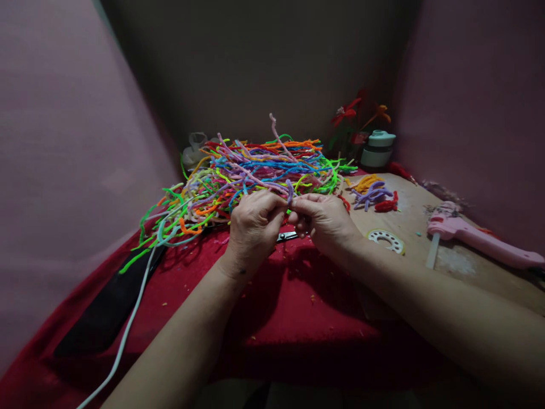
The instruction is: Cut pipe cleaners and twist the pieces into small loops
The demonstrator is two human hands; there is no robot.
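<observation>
Pipe cleaner (290,191): my left hand (259,218) and right hand (327,220) pinch it, presumably for steadiness; the pile (264,165) lies beyond, probably for reach.

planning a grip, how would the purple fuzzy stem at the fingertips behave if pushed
The purple fuzzy stem probably bends yet keeps its shape, as it stands up from the pinch. Likely light, being so thin. Its fuzz suggests little slipping.

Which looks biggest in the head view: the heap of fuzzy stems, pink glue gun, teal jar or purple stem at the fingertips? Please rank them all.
Largest to smallest, as they look:
1. Heap
2. Glue gun
3. Jar
4. Purple stem, judging by what shows
</observation>
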